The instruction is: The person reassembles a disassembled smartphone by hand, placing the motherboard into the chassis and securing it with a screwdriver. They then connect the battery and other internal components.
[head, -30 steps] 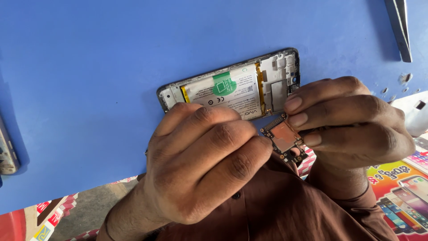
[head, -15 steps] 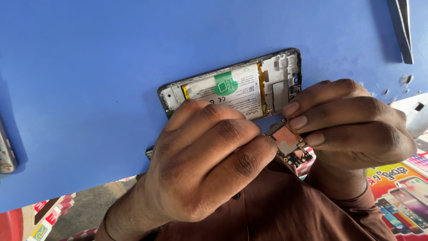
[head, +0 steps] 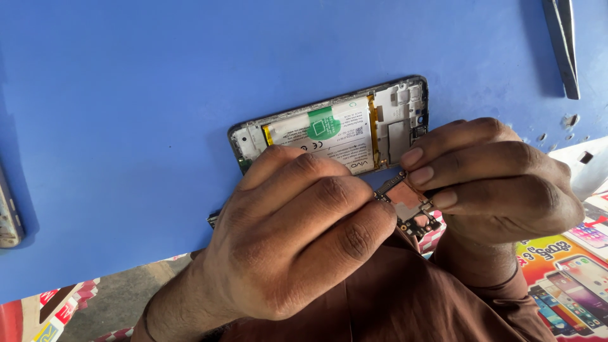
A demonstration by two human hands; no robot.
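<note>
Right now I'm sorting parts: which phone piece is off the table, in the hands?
The small circuit board, pinched between both hands; the opened phone lies on the blue table.

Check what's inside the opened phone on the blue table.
Inside the opened phone: a white-labelled battery with a green sticker, an orange flex strip beside it, and grey frame compartments at the right end. The left hand covers its near edge.

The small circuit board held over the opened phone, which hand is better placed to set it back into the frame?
Probably the right hand: its fingers pinch the small circuit board closest to the opened phone.
</note>
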